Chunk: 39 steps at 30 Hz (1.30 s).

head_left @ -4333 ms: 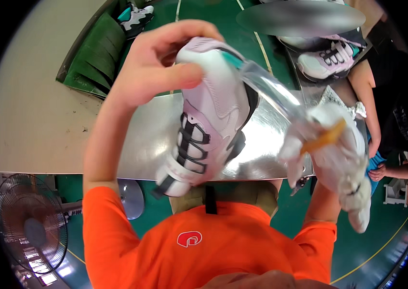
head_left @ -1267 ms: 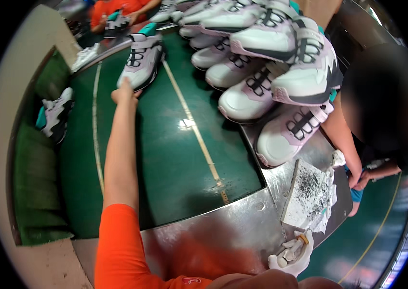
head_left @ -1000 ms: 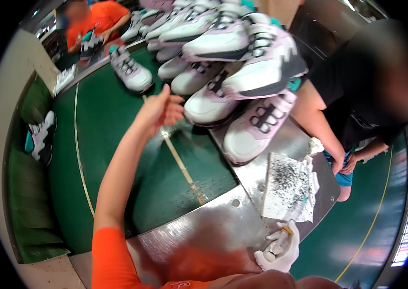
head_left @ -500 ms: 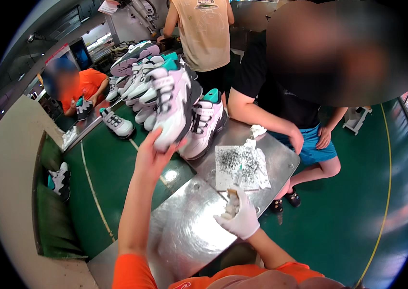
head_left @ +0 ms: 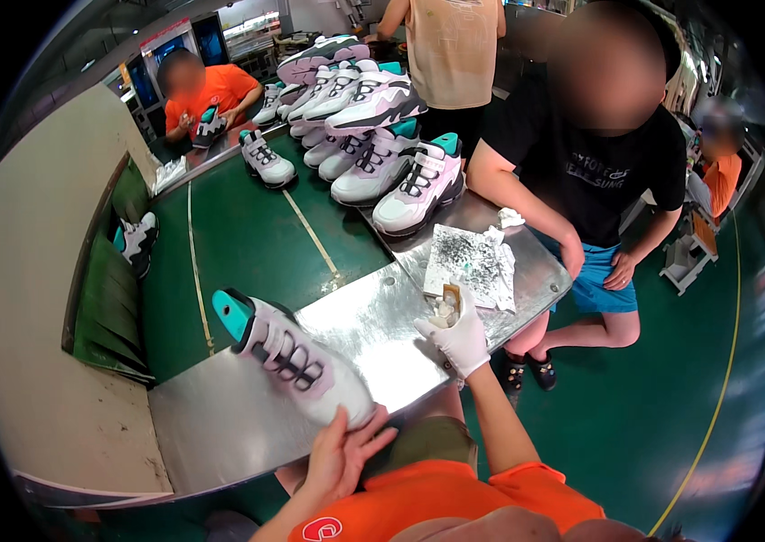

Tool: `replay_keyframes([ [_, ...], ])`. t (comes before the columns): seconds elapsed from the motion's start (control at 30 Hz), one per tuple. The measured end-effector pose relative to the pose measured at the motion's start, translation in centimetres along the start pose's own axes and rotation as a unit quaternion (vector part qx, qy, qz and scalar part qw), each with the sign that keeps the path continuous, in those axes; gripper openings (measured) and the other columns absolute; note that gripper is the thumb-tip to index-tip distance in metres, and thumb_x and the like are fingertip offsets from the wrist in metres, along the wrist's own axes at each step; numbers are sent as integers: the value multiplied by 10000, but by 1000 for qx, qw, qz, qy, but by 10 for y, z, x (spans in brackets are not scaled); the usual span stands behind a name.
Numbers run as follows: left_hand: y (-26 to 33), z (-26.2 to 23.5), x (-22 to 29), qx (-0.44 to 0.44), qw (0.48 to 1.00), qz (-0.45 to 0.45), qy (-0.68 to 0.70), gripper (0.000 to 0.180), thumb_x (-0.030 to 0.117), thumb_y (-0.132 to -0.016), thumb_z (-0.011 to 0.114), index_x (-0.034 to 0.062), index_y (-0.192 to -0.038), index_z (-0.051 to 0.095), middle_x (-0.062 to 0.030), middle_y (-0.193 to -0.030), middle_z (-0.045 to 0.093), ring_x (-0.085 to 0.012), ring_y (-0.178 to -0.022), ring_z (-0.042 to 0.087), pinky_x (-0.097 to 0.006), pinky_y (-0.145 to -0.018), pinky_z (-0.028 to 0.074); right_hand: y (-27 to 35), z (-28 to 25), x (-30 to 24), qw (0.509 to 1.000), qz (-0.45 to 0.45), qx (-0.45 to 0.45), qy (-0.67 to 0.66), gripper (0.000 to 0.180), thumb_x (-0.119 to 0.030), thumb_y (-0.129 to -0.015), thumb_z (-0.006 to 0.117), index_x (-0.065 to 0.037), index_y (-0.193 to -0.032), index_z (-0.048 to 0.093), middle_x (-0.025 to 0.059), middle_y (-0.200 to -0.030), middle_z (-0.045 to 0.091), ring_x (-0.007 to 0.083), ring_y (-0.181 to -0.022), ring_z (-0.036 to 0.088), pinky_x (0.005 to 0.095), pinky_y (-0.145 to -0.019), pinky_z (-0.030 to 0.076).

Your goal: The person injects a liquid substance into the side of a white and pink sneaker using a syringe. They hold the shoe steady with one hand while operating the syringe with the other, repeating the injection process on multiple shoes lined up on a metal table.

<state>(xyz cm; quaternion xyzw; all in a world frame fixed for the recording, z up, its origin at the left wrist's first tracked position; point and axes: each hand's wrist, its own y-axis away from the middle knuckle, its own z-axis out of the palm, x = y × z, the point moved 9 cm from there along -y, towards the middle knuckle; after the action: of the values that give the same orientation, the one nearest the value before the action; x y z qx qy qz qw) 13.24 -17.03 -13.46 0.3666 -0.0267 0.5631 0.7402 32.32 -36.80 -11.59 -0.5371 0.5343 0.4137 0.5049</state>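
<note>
My bare left hand (head_left: 346, 454) grips the toe of a white and pale pink sneaker (head_left: 296, 361) with black elastic laces and a teal lining. That shoe is tilted over the near steel tabletop (head_left: 211, 411), heel toward the far left; whether its sole touches the metal cannot be told. My right hand (head_left: 461, 341), in a white glove, is closed round a crumpled whitish wad with a tan edge (head_left: 446, 307), its kind unclear. Just beyond the glove lies a white sheet covered in black smudges (head_left: 468, 266).
Matching sneakers (head_left: 360, 126) are piled on the green conveyor belt (head_left: 247, 244); one sneaker (head_left: 409, 194) stands at the steel edge. Another sneaker (head_left: 136, 242) sits in the left opening. A white crumpled scrap (head_left: 510, 218) lies near a seated person in black (head_left: 572, 163). Another person in orange (head_left: 206, 99) holds a shoe.
My left hand has brought the sneaker from beside the pile back toward me, over the near steel tabletop, and its heel has swung to the left. My right hand keeps its wad near the smudged sheet.
</note>
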Motion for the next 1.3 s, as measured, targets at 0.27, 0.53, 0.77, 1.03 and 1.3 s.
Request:
replay_keyframes([
  [0.27, 68, 172, 124, -167, 248, 596, -745, 572, 305, -812, 741, 57, -1289, 544, -131, -1239, 614, -413, -1263, 493, -536, -1051, 382, 20, -17, -25, 983, -67, -102, -140, 706, -133, -732, 769, -14, -1326, 407, 129, -1050, 628, 167, -749, 632, 280, -676, 535],
  [0.53, -3, 127, 202, -77, 236, 386, -889, 919, 320, -520, 912, 48, -1283, 478, -124, -1245, 534, -373, -1282, 426, -518, -1152, 248, 34, -65, 22, 764, 4, -144, -629, 441, -455, -876, 644, -180, -1218, 600, 106, -1378, 526, 197, -765, 457, 310, -616, 392],
  [0.77, 87, 48, 185, -34, 242, 556, -795, 491, 106, -682, 772, 21, -1083, 501, -166, -1083, 552, -362, -1108, 593, -563, -1028, 408, 54, -73, -28, 934, -46, -122, -333, 829, -515, -763, 739, -37, -1360, 421, 127, -1287, 531, 218, -753, 564, 300, -541, 493],
  [1.03, 135, 36, 154, 54, 287, 544, -787, 293, 78, -772, 696, 137, -1029, 568, -116, -1101, 638, -310, -1056, 643, -428, -868, 535, 25, -31, -30, 969, 46, -240, 25, 777, 39, -700, 555, -50, -1440, 336, 147, -1144, 532, 150, -768, 578, 264, -651, 506],
  [1.3, 117, 38, 156, 50, 287, 511, -809, 154, 180, -737, 719, 221, -871, 657, -74, -1124, 693, -273, -1035, 662, -415, -967, 487, 15, -29, -44, 934, 158, -284, 147, 724, -68, -725, 646, 11, -1400, 395, 162, -1018, 595, 168, -695, 600, 279, -576, 515],
])
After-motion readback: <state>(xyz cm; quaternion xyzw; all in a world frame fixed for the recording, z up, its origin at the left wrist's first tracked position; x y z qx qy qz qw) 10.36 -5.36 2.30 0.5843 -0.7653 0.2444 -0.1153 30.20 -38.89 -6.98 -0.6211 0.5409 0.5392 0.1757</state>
